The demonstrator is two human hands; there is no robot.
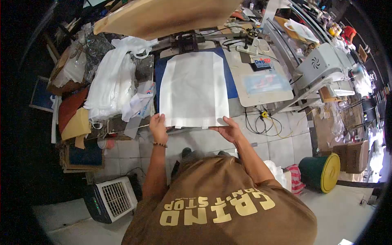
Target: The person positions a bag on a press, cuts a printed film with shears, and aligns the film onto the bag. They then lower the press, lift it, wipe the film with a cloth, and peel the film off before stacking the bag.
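A white fabric piece (192, 87) lies flat on the blue platen (231, 83) of a heat press, whose tan upper plate (163, 16) is raised above it. My left hand (158, 125) pinches the fabric's near left corner. At the near right corner, my right hand (228, 129) grips the edge. Both hands hold the sheet at its front hem.
A heap of white bags (114, 79) sits left of the press, with cardboard and brown sheets (73, 114) beside it. To the right stands a white side table (261, 81) with a power strip. A white fan heater (112, 200) and a green bin (320, 171) stand on the tiled floor.
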